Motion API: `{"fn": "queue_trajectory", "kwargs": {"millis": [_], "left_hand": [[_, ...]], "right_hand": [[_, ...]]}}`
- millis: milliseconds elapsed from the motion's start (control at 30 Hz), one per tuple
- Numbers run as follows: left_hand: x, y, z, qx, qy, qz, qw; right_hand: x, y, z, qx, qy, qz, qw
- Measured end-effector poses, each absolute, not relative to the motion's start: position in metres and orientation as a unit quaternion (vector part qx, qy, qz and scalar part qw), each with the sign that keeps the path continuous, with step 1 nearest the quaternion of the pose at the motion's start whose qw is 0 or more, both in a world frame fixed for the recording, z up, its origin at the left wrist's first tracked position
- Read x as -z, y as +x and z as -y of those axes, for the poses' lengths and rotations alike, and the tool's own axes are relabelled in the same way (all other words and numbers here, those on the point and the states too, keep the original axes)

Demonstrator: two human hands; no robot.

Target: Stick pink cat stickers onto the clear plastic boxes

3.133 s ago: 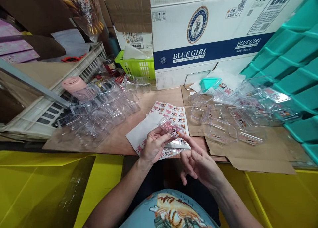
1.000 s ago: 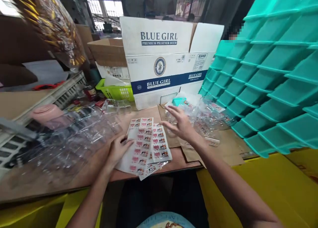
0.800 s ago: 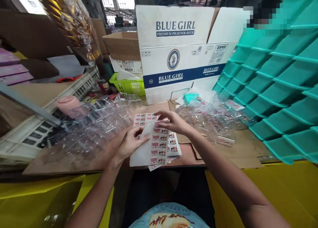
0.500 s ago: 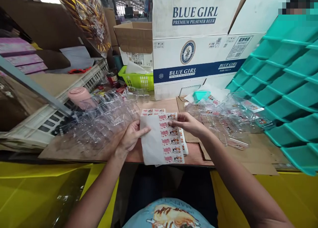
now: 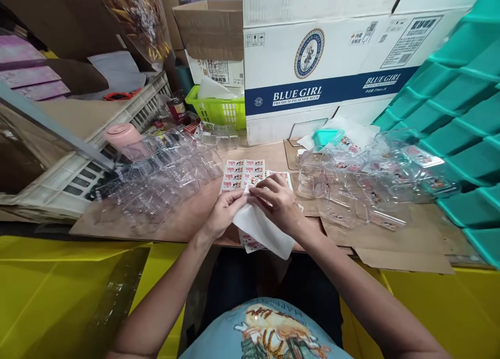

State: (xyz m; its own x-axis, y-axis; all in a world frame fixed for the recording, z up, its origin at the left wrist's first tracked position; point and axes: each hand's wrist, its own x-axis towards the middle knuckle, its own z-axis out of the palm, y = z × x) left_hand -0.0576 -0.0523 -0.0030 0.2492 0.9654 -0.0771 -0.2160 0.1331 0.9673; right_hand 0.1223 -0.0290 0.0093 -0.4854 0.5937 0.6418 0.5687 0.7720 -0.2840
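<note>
1. Head view: pinches a bent sheet [image 5: 269, 236] in front of the white carton [image 5: 281, 124], left hand [image 5: 226, 210] gripping its edge; right hand [image 5: 280, 205] closed there too, cannot tell on what.
2. Shows sticker sheets [image 5: 236, 171] on the bench [image 5: 265, 150] before the carton, clear cases [image 5: 156, 176] front-left, stickered cases [image 5: 375, 192] front-right.
3. Looks like peeling; calls for a light, steady grip.

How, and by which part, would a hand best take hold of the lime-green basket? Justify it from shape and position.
Probably best to grip the lime-green basket by its front rim, from above on the near side. That edge is exposed, while the large white carton crowds its right end, the smaller carton stands behind, and white paper lies inside.
</note>
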Motion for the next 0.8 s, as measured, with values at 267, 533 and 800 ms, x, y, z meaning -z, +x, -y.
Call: {"fn": "queue_trajectory", "kwargs": {"millis": [267,533,800], "left_hand": [[0.015,-0.062,0.052,-0.431,0.618,-0.407,0.516],[0.034,-0.063,0.037,-0.425,0.668,-0.566,0.23],[0.007,-0.017,0.04,-0.523,0.504,-0.354,0.589]], "right_hand": [[0.007,0.113,0.026,-0.234,-0.388,0.761,0.464],[-0.003,0.143,-0.002,-0.251,-0.521,0.572,0.582],[-0.002,0.129,0.023,-0.18,-0.403,0.755,0.484]]}}
